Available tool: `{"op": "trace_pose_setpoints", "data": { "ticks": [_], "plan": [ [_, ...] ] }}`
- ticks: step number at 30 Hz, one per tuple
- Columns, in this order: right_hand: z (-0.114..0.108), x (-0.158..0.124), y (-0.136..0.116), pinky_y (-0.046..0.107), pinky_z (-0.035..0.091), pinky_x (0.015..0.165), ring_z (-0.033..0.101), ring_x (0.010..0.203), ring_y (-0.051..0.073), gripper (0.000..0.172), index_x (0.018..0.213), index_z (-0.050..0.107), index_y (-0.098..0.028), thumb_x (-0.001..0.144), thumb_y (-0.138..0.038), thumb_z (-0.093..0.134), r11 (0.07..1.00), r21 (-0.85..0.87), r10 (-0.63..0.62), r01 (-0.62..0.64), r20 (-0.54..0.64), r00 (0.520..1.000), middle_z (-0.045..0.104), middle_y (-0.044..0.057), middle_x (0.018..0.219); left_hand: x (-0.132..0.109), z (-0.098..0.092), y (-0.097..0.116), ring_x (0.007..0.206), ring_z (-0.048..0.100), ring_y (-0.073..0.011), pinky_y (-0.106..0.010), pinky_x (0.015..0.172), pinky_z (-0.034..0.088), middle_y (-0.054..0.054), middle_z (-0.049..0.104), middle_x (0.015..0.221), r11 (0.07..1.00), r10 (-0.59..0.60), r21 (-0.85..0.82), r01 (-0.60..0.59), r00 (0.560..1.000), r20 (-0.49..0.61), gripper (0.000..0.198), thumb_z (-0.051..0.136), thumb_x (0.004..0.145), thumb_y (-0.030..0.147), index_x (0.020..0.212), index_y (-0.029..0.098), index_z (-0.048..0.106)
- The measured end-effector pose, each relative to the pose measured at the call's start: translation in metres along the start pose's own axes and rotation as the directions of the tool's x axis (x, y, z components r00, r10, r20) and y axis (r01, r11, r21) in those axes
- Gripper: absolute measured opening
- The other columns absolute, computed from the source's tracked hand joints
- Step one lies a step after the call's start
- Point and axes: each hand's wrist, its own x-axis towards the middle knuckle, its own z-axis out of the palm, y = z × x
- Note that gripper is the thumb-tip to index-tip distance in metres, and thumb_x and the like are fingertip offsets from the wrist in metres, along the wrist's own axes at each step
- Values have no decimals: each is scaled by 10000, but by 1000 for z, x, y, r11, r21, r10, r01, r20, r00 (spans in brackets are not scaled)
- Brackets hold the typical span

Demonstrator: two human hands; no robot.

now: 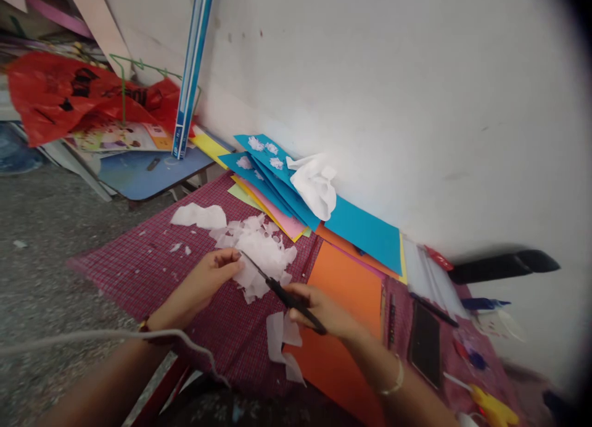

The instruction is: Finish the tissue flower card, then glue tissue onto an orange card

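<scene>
My right hand [311, 305] is wrapped round the black handles of a pair of scissors [287, 296], whose blades point up and left. The blade tips reach the fingertips of my left hand [226, 265], which are pinched together; what they hold is too small to make out. Beneath and beyond the blades lies a heap of white paper scraps [266, 251] on the red checked cloth [152, 260]. A larger white piece [198, 215] rests left of the heap. Cut white strips [276, 337] lie below my right hand, partly on orange sheets [346, 279].
Blue sheets with white tufts [263, 168] and crumpled white paper [315, 183] lean near the wall. A dark phone [425, 341] and yellow glue gun [493, 407] lie at right. A white cable [106, 334] crosses my left forearm. A blue stool [152, 171] stands back left.
</scene>
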Motion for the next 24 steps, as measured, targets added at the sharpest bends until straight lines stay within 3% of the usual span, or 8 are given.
{"op": "trace_pose_setpoints", "data": {
  "ticks": [6,10,12,14,16,17,20,24],
  "plan": [
    [-9,-4,-5,276,416,658,435,769,142,800,1323,488,-164,815,-775,582,987,-127,-93,103,85,992,485,14,907,3,2,9,549,479,-109,-237,577,389,51,553,588,997,41,67,-38,998,-46,181,719,682,321,656,184,605],
    [-16,-22,-4,297,446,707,470,819,160,713,1275,509,-160,875,-750,525,982,-96,-155,162,79,985,507,45,949,6,-3,14,602,519,-141,-260,607,408,29,575,641,951,163,278,-133,983,-85,162,678,736,343,713,196,615],
    [-17,-37,2,289,443,681,481,785,154,683,1231,533,-154,877,-738,538,983,-38,-180,181,21,983,517,46,929,5,-6,15,719,592,-188,-299,692,459,-19,654,792,831,294,516,-206,951,-94,167,648,779,334,867,193,661],
    [-15,-57,11,288,446,666,495,756,151,673,1241,537,-152,882,-721,548,977,20,-211,213,-59,976,535,53,923,2,-7,16,912,633,-245,-362,852,480,-84,691,1032,595,455,767,-240,887,-76,322,624,811,297,1108,178,651],
    [-12,-80,18,298,451,661,504,737,156,677,1263,539,-145,885,-706,555,964,56,-250,261,-154,956,546,59,909,-3,-3,16,1072,615,-287,-415,985,444,-131,664,1197,378,552,892,-248,834,-2,430,595,846,274,1257,151,593],
    [-10,-92,21,305,451,664,505,734,161,681,1272,541,-140,889,-703,549,958,57,-264,281,-211,941,547,61,900,-6,1,16,1108,606,-298,-427,1012,431,-138,660,1212,318,565,910,-267,824,44,418,579,863,280,1259,144,589],
    [-1,-126,29,318,440,672,500,727,170,665,1228,575,-138,891,-710,529,952,21,-280,306,-349,895,543,58,877,-13,23,12,1044,631,-286,-399,953,457,-105,692,1084,280,494,879,-387,843,214,255,545,895,324,1083,180,641],
    [12,-160,40,321,430,675,504,724,176,615,1124,606,-142,886,-705,535,962,10,-237,272,-461,855,554,58,863,-16,69,2,887,638,-257,-358,806,456,-72,689,922,265,210,808,-527,849,485,180,498,917,321,898,204,634]
  ]
}}
